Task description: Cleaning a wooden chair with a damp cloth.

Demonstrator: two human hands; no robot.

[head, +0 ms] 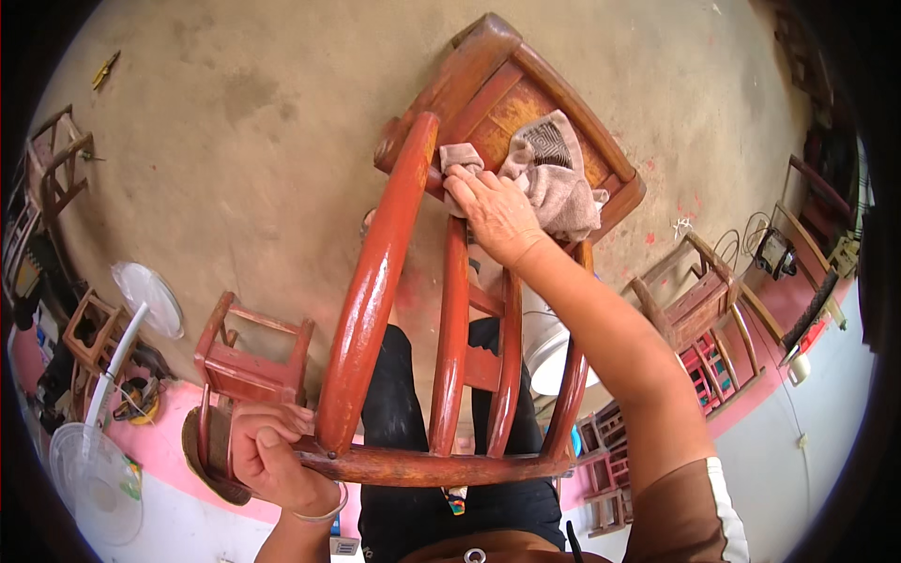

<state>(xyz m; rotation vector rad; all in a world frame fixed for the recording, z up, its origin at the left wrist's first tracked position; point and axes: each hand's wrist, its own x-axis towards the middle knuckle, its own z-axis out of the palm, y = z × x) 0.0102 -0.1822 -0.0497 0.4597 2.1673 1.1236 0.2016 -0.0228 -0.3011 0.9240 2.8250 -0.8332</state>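
A reddish wooden chair lies tilted before me, its seat towards the top of the view and its backrest towards my lap. My right hand presses on a bunched beige towel with a dark patterned patch, where the back posts meet the seat. The seat panel beside the towel has worn, yellowish patches. My left hand is closed around the left end of the top rail. A curved brown piece, its material unclear, is next to that hand.
A small red wooden stool stands at the left, near a white pedestal fan. Yellow-handled pliers lie on the concrete floor. At the right are a wooden chair and a white bucket. More stools and chairs line the walls.
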